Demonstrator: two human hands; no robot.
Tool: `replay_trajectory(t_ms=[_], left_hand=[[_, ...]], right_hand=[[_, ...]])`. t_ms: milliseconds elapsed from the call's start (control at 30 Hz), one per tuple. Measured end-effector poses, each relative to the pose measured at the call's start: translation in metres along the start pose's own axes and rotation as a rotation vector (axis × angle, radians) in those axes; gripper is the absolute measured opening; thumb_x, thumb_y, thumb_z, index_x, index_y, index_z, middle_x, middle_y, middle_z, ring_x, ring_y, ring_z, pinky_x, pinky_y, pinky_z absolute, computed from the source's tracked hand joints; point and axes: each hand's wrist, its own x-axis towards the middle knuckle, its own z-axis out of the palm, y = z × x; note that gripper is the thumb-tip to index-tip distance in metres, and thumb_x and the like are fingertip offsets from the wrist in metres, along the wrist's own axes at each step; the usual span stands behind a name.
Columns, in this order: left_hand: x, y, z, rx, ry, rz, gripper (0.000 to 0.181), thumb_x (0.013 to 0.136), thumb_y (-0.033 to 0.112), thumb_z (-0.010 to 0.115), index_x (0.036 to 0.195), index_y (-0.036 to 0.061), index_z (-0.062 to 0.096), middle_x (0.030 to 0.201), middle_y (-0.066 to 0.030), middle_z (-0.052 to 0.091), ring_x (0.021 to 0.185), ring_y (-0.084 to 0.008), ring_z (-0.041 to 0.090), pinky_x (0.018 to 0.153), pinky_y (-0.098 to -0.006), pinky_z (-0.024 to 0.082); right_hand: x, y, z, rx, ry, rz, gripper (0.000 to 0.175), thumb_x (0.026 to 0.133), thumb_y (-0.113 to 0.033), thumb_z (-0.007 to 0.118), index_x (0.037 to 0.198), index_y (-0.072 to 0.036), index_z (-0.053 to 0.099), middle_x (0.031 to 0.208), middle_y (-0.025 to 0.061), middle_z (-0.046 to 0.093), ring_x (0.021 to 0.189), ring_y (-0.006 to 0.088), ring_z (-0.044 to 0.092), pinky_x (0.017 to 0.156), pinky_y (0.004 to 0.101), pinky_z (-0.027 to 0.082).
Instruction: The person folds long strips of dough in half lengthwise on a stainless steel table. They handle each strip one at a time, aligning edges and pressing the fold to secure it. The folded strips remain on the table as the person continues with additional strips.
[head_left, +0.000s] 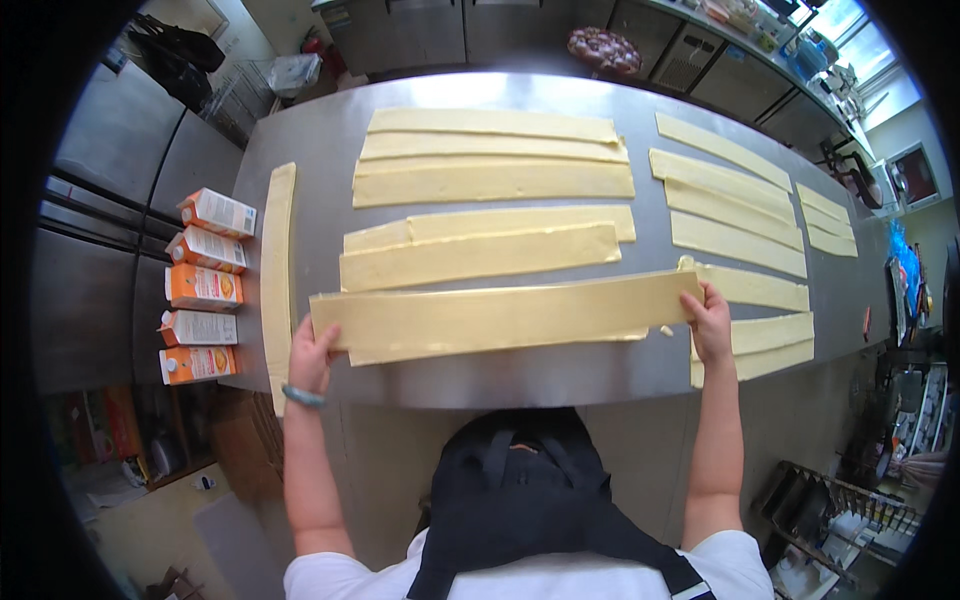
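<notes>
A long, pale yellow dough strip (502, 315) stretches between my two hands near the front edge of the steel table. My left hand (311, 356) pinches its left end, thumb on top; a bracelet circles that wrist. At the other end, my right hand (707, 319) grips the corner in the same way. Beneath the held strip, the edge of another dough strip (495, 352) shows, mostly hidden. Just beyond lies a shorter strip (480, 257), overlapping one behind it. A small dough scrap (666, 331) rests beside my right hand.
Overlapping dough strips (495, 182) lie at the far middle, more strips (735, 244) to the right, and one strip (277, 262) lengthwise at left, its near end past the table edge. Several orange-and-white cartons (202, 287) line the left side. The steel table (315, 187) has a rounded edge.
</notes>
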Motion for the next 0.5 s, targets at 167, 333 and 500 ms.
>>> replay_trajectory(t_ms=[167,333,500], left_hand=[[0.165,0.102,0.052,0.061,0.051,0.184,0.039,0.095,0.013,0.063,0.133,0.0064,0.054,0.120,-0.0048,0.064,0.104,-0.0151,0.065,0.082,-0.0301,0.057],[0.305,0.176,0.087,0.007,0.176,0.333,0.049,0.093,0.017,0.067,0.137,0.0047,0.049,0.119,-0.0072,0.064,0.105,-0.0183,0.064,0.081,-0.0320,0.058],[0.360,0.129,0.125,0.532,0.433,0.190,0.059,0.093,0.035,0.066,0.141,0.0044,0.047,0.124,-0.0161,0.062,0.112,-0.0287,0.059,0.095,-0.0406,0.050]], right_hand=[[0.151,-0.074,0.032,0.061,-0.032,-0.243,0.033,0.092,-0.012,0.070,0.121,0.000,0.060,0.107,0.0050,0.067,0.094,0.0108,0.065,0.079,0.0241,0.053],[0.297,-0.122,0.068,0.069,-0.012,-0.340,0.044,0.092,-0.018,0.072,0.128,0.000,0.054,0.110,0.0057,0.067,0.096,0.0134,0.065,0.082,0.0281,0.053],[0.369,-0.072,0.045,-0.651,0.317,-0.250,0.072,0.093,-0.031,0.071,0.148,0.002,0.037,0.128,0.0158,0.062,0.118,0.0242,0.058,0.099,0.0355,0.047]])
